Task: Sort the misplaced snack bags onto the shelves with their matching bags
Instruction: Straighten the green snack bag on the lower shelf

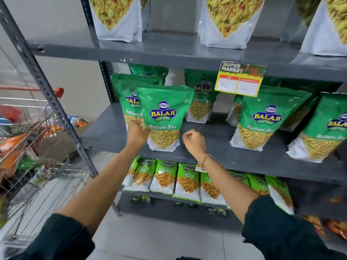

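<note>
the left hand (138, 131) grips a green bag (165, 117) on the shelf (105, 132) by matching bags (262, 119) — right hand (193, 140) clenched, empty. next, probably let go.

Six green Ratlami Sev bags (165, 117), three white-bottomed mixture bags (223, 21), two hands (138, 132)

one view only, from a head-worn wide-angle camera, close to a grey rack, looking forward and slightly down at its middle shelf (216, 128). the upper shelf (169, 51) tilts near the top edge. a trolley (28, 139), probably wire, blurs at left.
</note>
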`<state>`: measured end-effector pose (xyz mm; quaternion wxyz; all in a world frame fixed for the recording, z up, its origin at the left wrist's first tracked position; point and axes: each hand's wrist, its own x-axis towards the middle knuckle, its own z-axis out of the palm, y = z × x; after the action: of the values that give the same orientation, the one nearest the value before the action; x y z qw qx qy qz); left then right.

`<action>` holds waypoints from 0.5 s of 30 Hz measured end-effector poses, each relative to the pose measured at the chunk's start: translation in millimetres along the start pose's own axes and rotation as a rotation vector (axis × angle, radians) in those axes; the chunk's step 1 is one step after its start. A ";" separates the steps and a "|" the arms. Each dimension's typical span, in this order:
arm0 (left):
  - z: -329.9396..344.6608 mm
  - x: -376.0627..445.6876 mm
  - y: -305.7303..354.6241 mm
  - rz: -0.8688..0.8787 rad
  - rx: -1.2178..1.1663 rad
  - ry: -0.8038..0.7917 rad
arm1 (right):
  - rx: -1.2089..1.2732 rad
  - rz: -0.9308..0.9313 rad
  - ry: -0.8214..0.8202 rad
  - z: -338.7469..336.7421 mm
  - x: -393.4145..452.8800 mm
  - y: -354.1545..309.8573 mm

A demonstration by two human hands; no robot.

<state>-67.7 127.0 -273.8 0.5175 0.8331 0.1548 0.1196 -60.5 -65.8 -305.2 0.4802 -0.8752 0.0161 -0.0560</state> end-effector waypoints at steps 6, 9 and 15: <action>10.8 19.1 -20.4 -0.076 0.112 -0.167 | -0.078 0.089 -0.240 17.5 32.2 6.8; 16.5 25.1 -30.4 -0.073 0.196 -0.293 | 0.077 0.049 -0.365 28.6 44.2 11.4; 29.7 22.4 -38.3 0.028 0.187 -0.217 | 0.055 0.074 -0.317 40.7 57.9 32.4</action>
<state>-41.5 127.0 -320.3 0.4493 0.8878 0.0969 0.0211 2.5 -53.9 -349.4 0.5021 -0.8585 -0.0292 0.1001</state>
